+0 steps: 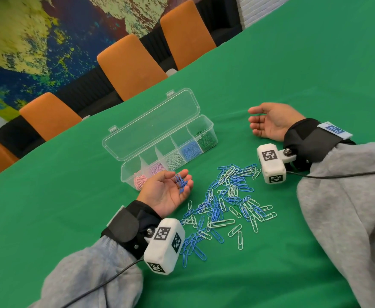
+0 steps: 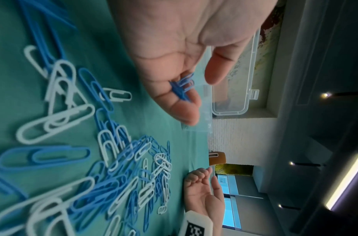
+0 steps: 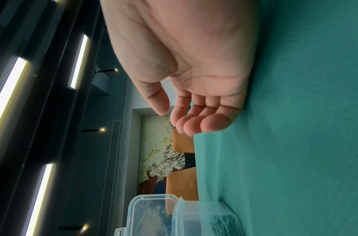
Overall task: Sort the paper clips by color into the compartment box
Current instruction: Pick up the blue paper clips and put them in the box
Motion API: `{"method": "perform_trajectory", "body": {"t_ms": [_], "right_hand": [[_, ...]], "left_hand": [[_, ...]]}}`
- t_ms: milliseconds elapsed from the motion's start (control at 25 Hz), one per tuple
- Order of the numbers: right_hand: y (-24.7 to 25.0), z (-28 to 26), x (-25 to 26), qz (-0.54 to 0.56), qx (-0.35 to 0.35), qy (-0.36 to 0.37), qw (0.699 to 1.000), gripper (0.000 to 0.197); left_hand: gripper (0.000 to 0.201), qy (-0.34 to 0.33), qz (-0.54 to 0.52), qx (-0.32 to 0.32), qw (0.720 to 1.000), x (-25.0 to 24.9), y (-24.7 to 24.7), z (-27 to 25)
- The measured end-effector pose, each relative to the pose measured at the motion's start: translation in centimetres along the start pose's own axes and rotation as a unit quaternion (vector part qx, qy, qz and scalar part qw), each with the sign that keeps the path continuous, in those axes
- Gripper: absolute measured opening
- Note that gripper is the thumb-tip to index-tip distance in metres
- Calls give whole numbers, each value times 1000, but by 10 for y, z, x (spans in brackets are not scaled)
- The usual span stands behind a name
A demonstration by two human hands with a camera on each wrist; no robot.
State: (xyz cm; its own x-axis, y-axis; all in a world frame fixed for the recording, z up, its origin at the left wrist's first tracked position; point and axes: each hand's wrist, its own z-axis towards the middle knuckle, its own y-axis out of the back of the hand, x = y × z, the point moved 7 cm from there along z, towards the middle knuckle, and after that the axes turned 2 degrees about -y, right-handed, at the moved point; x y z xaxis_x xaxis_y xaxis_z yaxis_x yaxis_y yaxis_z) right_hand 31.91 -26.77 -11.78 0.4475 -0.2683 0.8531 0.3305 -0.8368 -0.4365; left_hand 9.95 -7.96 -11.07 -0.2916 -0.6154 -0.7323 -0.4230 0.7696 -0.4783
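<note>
A clear compartment box (image 1: 211,127) stands open on the green table, its lid (image 1: 153,123) folded back. Its compartments hold pink (image 1: 140,180), lilac (image 1: 156,168), white (image 1: 174,160), blue (image 1: 190,150) and green clips (image 1: 206,140). A loose pile of blue and white clips (image 1: 226,203) lies in front of it. My left hand (image 1: 171,192) rests palm up beside the box, a few blue clips (image 1: 180,184) lying on its relaxed fingers, the thumb (image 2: 216,68) apart from those blue clips (image 2: 183,87). My right hand (image 1: 269,123) lies palm up and empty right of the box, fingers (image 3: 194,124) loosely curled.
Orange chairs (image 1: 133,65) line the table's far edge. Bare green cloth (image 1: 293,63) stretches behind and right of the box. Cables run from both wrist cameras along my grey sleeves (image 1: 349,207).
</note>
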Motion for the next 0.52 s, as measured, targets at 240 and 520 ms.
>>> {"method": "perform_trajectory", "body": {"t_ms": [240, 520], "right_hand": [[1, 3, -2, 4, 2, -1, 1000, 20], [0, 3, -2, 8, 6, -3, 1000, 20]], "left_hand": [[46, -43, -2, -6, 999, -31, -24, 7], [73, -119, 15, -62, 991, -98, -46, 19]]}}
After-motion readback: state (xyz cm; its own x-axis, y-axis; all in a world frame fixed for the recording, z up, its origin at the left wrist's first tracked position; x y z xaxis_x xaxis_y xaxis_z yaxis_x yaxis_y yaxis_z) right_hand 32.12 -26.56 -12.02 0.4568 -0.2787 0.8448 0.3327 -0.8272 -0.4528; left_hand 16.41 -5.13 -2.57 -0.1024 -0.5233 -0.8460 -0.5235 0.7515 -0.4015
